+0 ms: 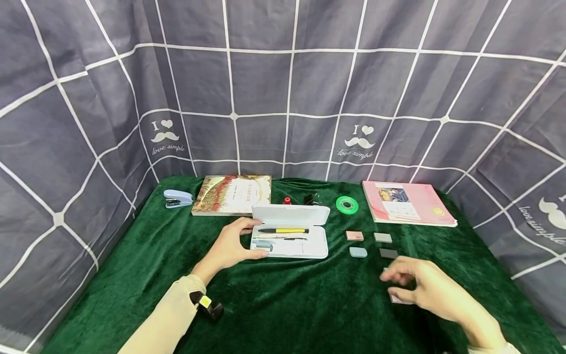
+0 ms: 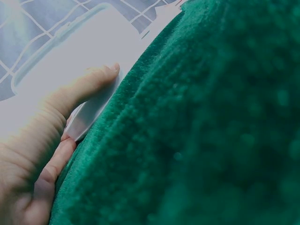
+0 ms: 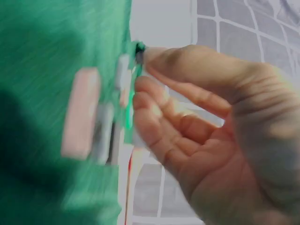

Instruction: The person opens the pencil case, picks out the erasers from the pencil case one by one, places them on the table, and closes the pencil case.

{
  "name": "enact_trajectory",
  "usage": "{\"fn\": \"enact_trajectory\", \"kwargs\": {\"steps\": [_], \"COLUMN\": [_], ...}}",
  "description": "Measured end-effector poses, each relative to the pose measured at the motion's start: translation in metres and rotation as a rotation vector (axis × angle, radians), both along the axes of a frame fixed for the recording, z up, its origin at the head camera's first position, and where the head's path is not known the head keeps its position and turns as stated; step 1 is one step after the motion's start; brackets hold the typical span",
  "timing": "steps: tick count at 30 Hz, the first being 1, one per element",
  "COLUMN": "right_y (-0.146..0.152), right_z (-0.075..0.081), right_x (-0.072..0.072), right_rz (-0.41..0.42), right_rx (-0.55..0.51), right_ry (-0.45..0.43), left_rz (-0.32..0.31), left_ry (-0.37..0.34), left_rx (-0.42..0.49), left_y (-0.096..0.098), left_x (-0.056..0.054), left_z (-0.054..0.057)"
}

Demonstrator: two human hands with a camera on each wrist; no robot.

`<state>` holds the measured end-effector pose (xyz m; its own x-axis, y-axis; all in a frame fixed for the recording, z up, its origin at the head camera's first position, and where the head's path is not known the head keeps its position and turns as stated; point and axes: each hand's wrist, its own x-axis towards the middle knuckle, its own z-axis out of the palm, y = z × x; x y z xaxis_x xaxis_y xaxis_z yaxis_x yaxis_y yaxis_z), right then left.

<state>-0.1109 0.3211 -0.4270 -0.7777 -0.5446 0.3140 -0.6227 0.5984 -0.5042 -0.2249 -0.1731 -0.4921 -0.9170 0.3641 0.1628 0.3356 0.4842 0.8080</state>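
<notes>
A white pencil case (image 1: 289, 250) lies with its lid raised at the middle of the green cloth. Inside are a yellow-and-black pen (image 1: 285, 230), other slim items and a small grey-blue piece. My left hand (image 1: 230, 244) grips the case's left end, thumb at the front edge and fingers at the back; the left wrist view shows the thumb (image 2: 89, 84) along its side. My right hand (image 1: 426, 285) hovers, fingers loosely bent and nothing seen between them, over a pink eraser-like block (image 1: 399, 298), partly hidden. Beside it are a dark grey block (image 1: 388, 253) and a pale grey one (image 1: 382, 238).
A pink block (image 1: 354, 236) and a light blue one (image 1: 358, 252) lie right of the case. Behind stand green tape (image 1: 347, 205), a red item (image 1: 287, 200) and black clips (image 1: 309, 199). A stapler (image 1: 178, 198), a book (image 1: 232, 195) and a pink notebook (image 1: 409, 203) lie farther back.
</notes>
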Motion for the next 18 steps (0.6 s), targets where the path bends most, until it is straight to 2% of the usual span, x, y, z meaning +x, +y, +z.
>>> {"fn": "enact_trajectory", "kwargs": {"steps": [5, 9, 14, 18], "right_y": [-0.036, -0.067, -0.107, -0.139], "right_z": [0.017, 0.029, 0.036, 0.037], "right_x": [-0.026, -0.05, -0.073, -0.088], "right_rz": [0.007, 0.025, 0.026, 0.084], "right_rx": [-0.07, -0.129, -0.126, -0.146], "right_ry": [0.034, -0.025, -0.043, -0.02], "left_rz": [0.002, 0.004, 0.0, 0.001], "left_ry": [0.007, -0.003, -0.002, 0.004], "left_rx": [-0.005, -0.003, -0.001, 0.003], "left_y": [-0.001, 0.0, 0.001, 0.0], "left_x": [0.0, 0.0, 0.0, -0.001], "left_z": [-0.001, -0.002, -0.001, 0.0]}}
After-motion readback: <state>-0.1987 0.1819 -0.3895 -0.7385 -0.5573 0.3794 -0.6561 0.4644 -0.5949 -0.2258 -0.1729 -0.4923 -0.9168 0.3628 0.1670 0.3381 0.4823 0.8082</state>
